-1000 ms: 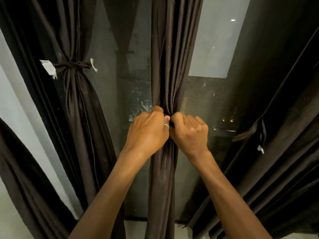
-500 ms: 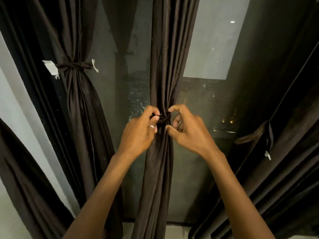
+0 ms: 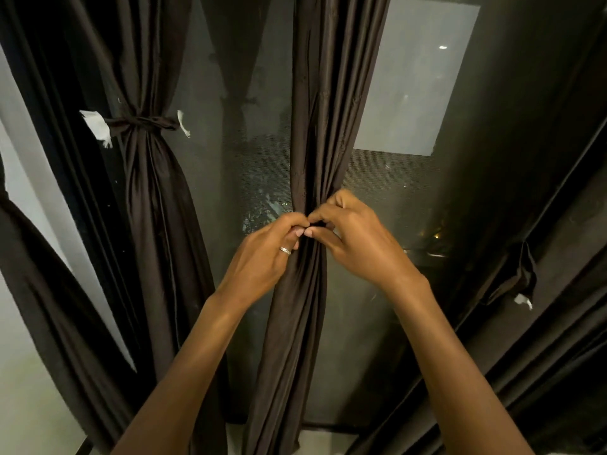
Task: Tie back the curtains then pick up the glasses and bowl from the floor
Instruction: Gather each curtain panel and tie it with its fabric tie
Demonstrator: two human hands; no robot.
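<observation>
A dark brown curtain hangs gathered in the middle of a dark window. My left hand, with a ring on it, and my right hand meet at the curtain's waist. Both pinch a thin dark tie band wrapped around the gathered cloth, fingertips almost touching. Most of the band is hidden by my fingers. To the left, a second brown curtain is bound by its own tie with white tags at the ends. No glasses or bowl are in view.
A third curtain hangs loose on the right, its tie strap dangling with a white tag. Another dark drape crosses the far left against a pale wall. A strip of light floor shows below the window.
My hands went from closed fists pressed together on the curtain to a finer pinch on the tie band. The right hand has risen slightly and the view has tilted a little.
</observation>
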